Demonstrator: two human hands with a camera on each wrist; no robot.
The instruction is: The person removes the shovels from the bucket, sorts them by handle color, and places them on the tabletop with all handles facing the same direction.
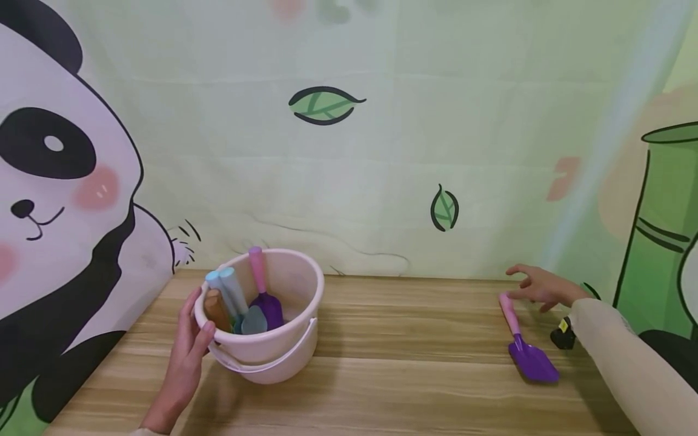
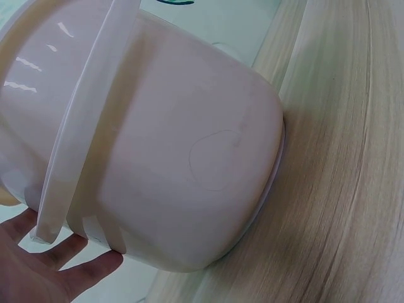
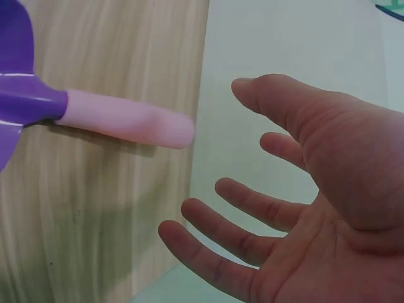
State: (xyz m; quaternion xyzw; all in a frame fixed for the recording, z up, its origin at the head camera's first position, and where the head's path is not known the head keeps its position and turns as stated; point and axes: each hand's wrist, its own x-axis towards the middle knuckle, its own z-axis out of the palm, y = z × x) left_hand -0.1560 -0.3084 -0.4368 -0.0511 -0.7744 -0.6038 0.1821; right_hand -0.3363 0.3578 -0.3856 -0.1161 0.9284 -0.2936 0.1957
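My left hand grips the rim of a pale pink bucket at its left side, thumb over the rim and fingers along the outside wall. Inside the bucket stand a toy shovel with pink handle and purple blade, light blue handles, a brown piece and a grey-blue blade. Over at the right, my right hand hovers with spread fingers beside the pink handle end of a second purple toy shovel. In the right wrist view, a gap separates the fingers from that handle.
The wood-grain table ends at a pale green backdrop printed with a panda, leaves and bamboo. A small black object with a yellow mark shows by the right wrist. The bucket's white handle hangs down in front.
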